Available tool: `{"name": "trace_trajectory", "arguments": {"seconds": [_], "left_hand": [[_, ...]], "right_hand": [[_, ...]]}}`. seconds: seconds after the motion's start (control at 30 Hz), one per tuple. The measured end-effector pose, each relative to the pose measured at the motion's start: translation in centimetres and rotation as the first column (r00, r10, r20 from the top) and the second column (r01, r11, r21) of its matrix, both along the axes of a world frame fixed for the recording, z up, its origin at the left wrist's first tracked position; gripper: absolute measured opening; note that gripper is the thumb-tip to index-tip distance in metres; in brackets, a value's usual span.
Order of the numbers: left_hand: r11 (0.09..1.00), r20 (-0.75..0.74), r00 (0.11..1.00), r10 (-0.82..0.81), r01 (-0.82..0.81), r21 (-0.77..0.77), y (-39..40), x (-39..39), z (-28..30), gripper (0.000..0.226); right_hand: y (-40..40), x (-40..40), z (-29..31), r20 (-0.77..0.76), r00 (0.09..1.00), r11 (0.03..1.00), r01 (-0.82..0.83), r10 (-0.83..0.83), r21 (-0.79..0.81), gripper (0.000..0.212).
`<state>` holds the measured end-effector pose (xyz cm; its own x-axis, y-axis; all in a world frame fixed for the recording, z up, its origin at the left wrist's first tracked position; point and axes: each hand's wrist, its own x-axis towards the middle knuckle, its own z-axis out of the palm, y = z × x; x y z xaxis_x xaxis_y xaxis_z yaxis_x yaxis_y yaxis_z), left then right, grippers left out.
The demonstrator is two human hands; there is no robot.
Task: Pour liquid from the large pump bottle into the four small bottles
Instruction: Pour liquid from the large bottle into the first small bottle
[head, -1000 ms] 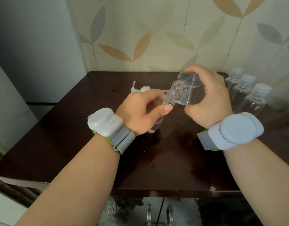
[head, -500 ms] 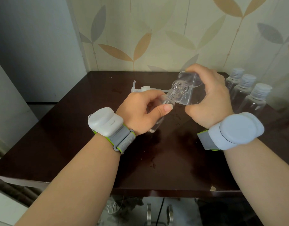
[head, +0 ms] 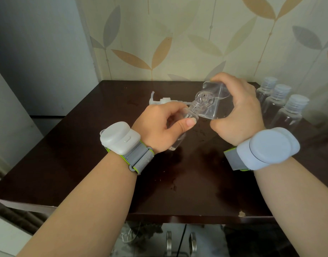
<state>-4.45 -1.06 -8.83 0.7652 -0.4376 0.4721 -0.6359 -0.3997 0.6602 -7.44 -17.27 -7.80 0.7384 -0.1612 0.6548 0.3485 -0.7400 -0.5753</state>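
Clear plastic large bottle (head: 214,102), tipped in my right hand's (head: 239,115) grip, meets the small clear bottle (head: 185,123) my left hand (head: 160,127) clasps above the dark wooden table (head: 85,154); three capped bottles (head: 287,110) stand right.

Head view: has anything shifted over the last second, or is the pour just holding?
Nothing has visibly changed. The right hand still tips the large bottle with its open neck over the small bottle gripped in the left hand. The pump head still lies on the table, and the three capped bottles stand at the right as before.
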Motion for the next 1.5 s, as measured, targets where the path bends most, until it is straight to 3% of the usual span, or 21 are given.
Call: {"name": "trace_trajectory", "arguments": {"seconds": [1.5], "left_hand": [[1.0,0.008,1.0,0.008,-0.008,0.017,-0.02,-0.02,0.03,0.031]], "right_hand": [[-0.16,0.14,-0.08,0.011,1.0,1.0,-0.009,0.01,-0.023,0.059]]}}
